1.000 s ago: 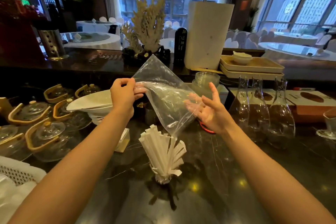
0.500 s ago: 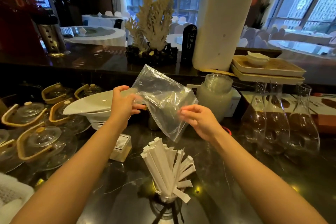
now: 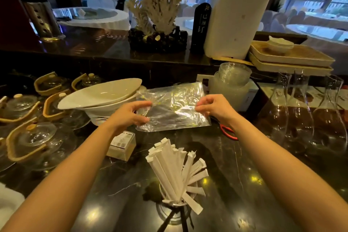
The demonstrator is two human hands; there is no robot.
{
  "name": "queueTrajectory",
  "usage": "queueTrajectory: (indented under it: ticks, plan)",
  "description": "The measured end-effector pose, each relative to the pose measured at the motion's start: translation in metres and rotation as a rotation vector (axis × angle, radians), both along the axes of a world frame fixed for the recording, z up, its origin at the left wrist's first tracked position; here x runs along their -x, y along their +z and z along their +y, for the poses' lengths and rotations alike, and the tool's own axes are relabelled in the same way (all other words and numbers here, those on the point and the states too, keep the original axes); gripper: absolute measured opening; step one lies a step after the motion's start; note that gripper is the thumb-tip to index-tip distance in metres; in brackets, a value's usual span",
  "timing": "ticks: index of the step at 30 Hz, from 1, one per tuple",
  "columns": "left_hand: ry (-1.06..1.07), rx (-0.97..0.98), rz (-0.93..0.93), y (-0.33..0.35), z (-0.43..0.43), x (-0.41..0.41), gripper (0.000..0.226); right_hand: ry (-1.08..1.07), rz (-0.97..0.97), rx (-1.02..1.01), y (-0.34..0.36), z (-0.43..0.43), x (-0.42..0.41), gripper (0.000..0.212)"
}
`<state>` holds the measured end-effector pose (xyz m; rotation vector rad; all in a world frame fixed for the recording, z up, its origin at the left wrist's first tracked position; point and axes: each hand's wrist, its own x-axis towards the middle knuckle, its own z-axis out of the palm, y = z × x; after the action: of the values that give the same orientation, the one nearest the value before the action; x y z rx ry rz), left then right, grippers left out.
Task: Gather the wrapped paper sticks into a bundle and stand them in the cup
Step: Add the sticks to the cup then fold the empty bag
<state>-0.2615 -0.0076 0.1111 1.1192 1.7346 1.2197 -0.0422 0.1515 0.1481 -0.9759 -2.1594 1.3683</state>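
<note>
on the far left, glass teapots [image 3: 35,137] with tan handles crowd the dark counter [image 3: 235,184], and a stack of white bowls [image 3: 101,98] sits just right of them. the left hand [image 3: 130,117] pinches the left edge of an empty clear plastic bag [image 3: 173,107], thumb and fingers closed lightly on the film. the right hand [image 3: 214,108] does the same at the right edge, fingertips curled onto the plastic, so the bag lies stretched flat between them, low over the counter. the wrapped paper sticks [image 3: 177,167] already stand fanned out in the cup [image 3: 175,211] at near centre, well apart from both hands. glass carafes [image 3: 308,111] stand to the right.

the sticks splay loosely, a few leaning far over the rim, so a forearm or the bag brushing them on the way back could tip the cup or spill some; the bag is also close to the bowls and could snag their edge.

compared with half a second ago, the bag has gone from hanging crumpled in the air to lying spread and flattened, and both hands have dropped lower and moved wider apart.
</note>
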Motion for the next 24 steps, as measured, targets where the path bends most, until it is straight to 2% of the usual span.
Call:
queueTrajectory:
  ticks: [3,8,12,14,17,20,24]
  plan:
    - [0.003,0.109,0.049,-0.025,0.001,-0.004,0.069,-0.054,-0.057,0.016,-0.027,0.0,0.001,0.024]
    - [-0.024,0.289,0.172,-0.068,0.002,-0.01,0.077,0.007,-0.248,0.016,-0.079,-0.005,-0.004,0.046]
    - [-0.084,0.426,0.509,-0.083,0.014,-0.017,0.078,0.023,-0.4,-0.075,-0.119,-0.007,-0.012,0.061]
    - [-0.115,0.469,0.562,-0.089,0.017,-0.026,0.072,0.042,-0.453,-0.104,-0.132,-0.009,-0.018,0.067]
    - [-0.091,0.545,0.528,-0.1,0.022,-0.031,0.049,0.056,-0.496,-0.085,-0.145,-0.012,-0.026,0.071]
    - [-0.116,0.643,0.601,-0.113,0.025,-0.029,0.037,0.11,-0.577,-0.098,-0.153,-0.014,-0.029,0.072]
    - [-0.156,0.561,0.745,-0.12,0.024,-0.03,0.031,0.187,-0.64,-0.14,-0.158,-0.015,-0.029,0.063]
